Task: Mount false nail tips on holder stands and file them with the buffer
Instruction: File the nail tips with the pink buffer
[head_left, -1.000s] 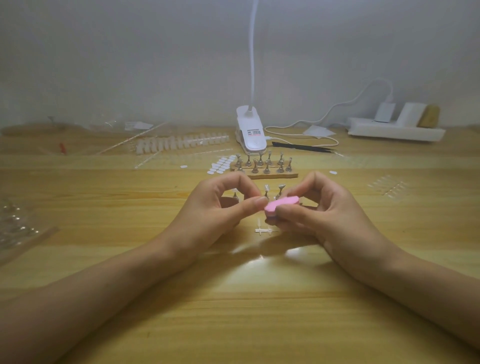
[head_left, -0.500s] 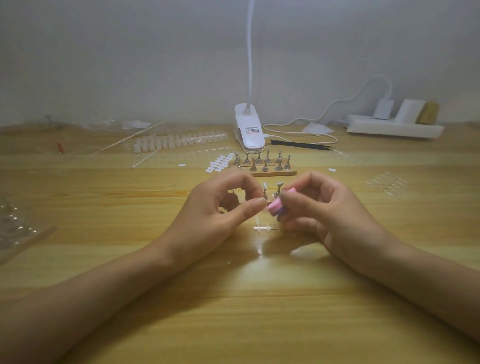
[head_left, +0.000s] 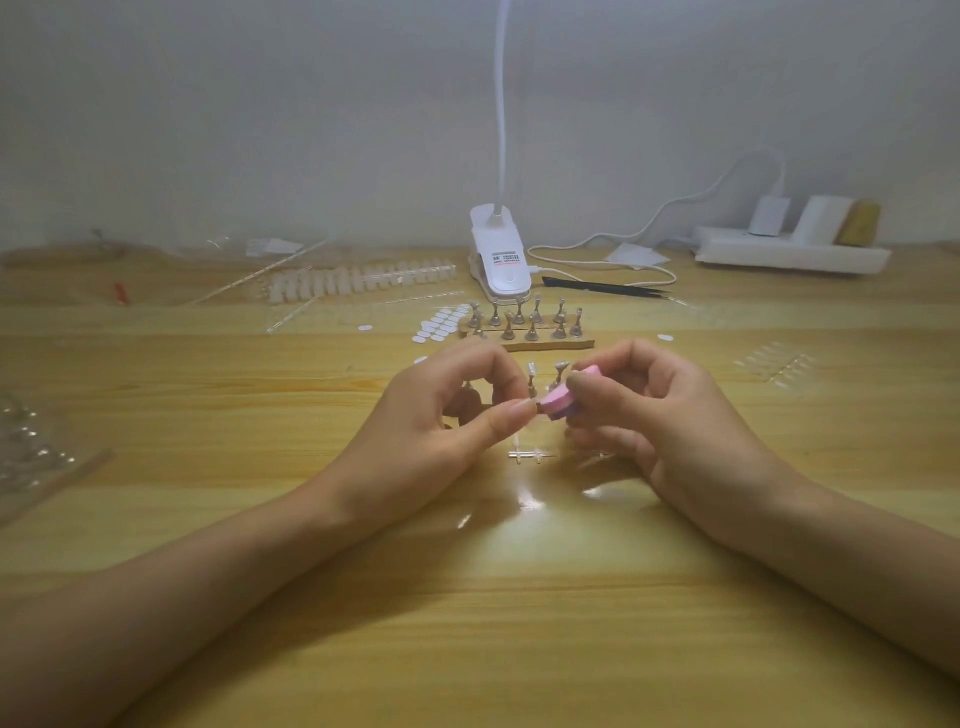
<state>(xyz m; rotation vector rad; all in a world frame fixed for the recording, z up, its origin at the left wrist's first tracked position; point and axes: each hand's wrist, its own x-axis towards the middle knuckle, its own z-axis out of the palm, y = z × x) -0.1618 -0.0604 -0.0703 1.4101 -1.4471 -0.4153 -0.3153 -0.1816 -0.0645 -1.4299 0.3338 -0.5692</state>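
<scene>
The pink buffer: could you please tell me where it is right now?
Head view, mid-frame: the pink buffer is held in the right hand, its tip against the pinching left hand, just before two loose holder stands.

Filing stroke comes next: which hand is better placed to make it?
Right. The right hand grips the pink buffer, its end beside the left hand, which pinches a small item I cannot make out.
</scene>
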